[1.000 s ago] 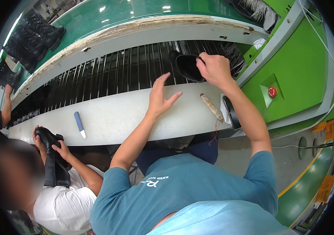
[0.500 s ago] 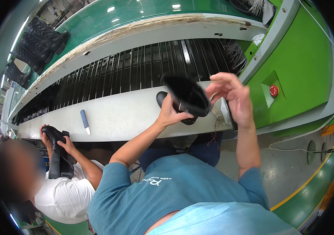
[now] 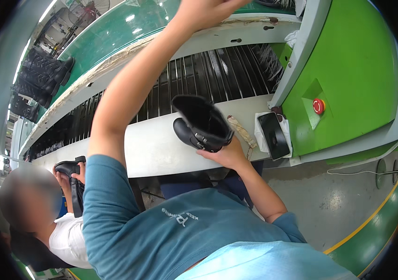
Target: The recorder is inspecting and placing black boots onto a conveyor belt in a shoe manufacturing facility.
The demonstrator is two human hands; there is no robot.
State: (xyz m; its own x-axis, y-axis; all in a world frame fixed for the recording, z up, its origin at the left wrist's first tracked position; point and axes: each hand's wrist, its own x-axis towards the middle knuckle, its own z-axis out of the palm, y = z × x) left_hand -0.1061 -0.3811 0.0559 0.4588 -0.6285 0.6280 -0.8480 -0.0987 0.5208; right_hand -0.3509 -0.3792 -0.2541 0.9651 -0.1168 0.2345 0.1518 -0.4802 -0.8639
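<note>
While cradled from below, black boot in right hand grip, tilted

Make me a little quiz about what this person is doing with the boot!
1. True or false: the right hand holds the black boot from below.
2. What lies just right of the boot, at the end of the white ledge? A) a dark phone B) a banana C) a cup
3. Fill in: the round button on the green panel is ____.
Key: 1 true; 2 A; 3 red.
</note>
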